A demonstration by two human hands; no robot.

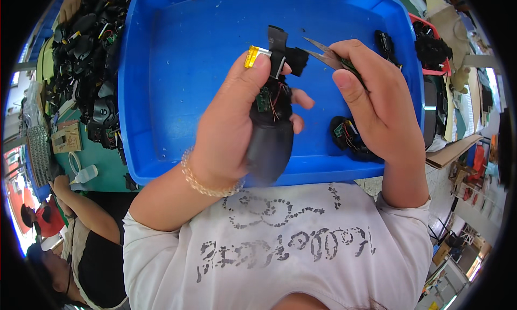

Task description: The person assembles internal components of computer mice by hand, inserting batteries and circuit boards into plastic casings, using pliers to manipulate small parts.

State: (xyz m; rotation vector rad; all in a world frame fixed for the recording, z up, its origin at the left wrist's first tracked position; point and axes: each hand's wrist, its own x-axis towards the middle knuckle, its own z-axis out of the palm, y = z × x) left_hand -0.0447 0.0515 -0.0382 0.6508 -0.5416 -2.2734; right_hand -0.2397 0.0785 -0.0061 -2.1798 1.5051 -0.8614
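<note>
My left hand (pixel 223 103) is closed around a dark, rounded electronic device (pixel 269 148) held upright over the front of the blue bin. A small green circuit board (pixel 263 100) and thin red wires show in its open upper part. Under my thumb is a small silver and yellow battery (pixel 252 56). Strips of black tape (pixel 277 38) stick out above and to the right of it. Between thumb and forefinger, my right hand (pixel 379 89) grips small pointed snips (pixel 323 54), blades apart, tips toward the black tape without touching it.
The blue bin (pixel 215 25) spans the area beneath my hands. Another opened black device (pixel 344 132) lies in its near right part, and black pieces (pixel 384 43) at its right wall. Many black devices (pixel 91 46) are heaped at left. A co-worker (pixel 91 218) sits lower left.
</note>
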